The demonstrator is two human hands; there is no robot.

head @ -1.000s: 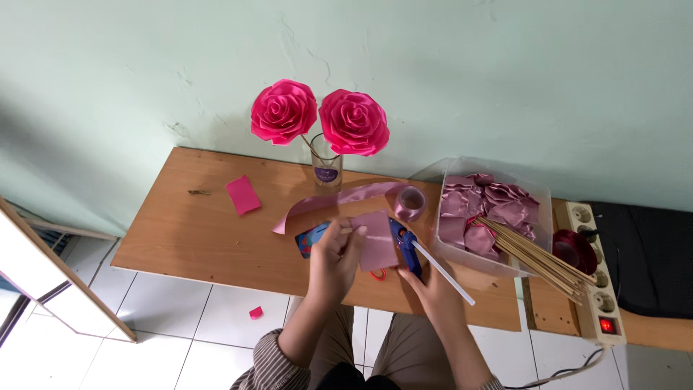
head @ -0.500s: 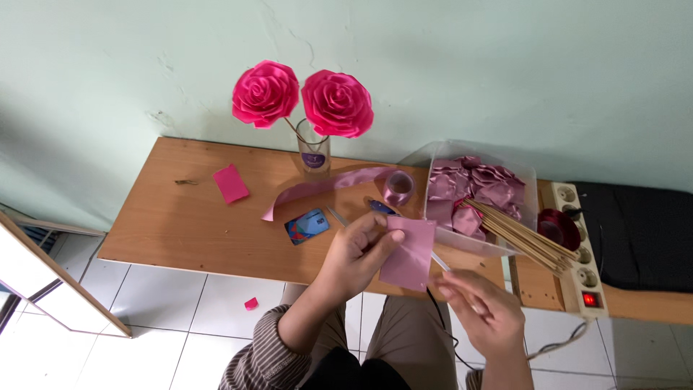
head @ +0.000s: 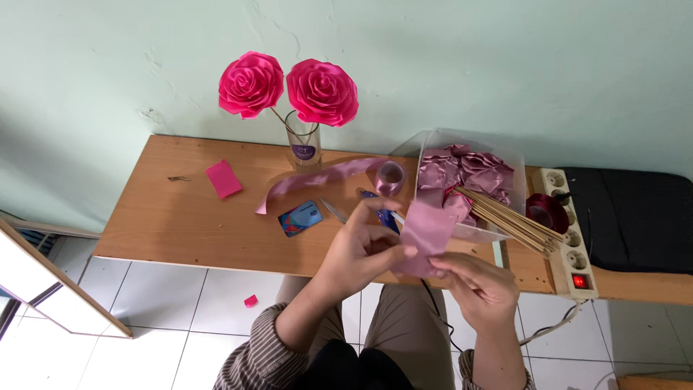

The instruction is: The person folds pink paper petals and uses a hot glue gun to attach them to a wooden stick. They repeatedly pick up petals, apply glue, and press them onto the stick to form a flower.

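Low in the centre of the frame, off the wooden table's (head: 180, 224) front edge, I hold a mauve ribbon piece (head: 427, 235) over open floor (plenty of room). My left hand (head: 361, 253) pinches its left side with curled fingers, and my right hand (head: 476, 289) grips its lower edge, palm up.

Head-worn view, steeply down over wooden table (head: 180, 224), near.

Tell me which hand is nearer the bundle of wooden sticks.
Right. The right hand sits just below the bundle of wooden sticks, holding the pink ribbon piece. The left hand grips the same piece from farther left.
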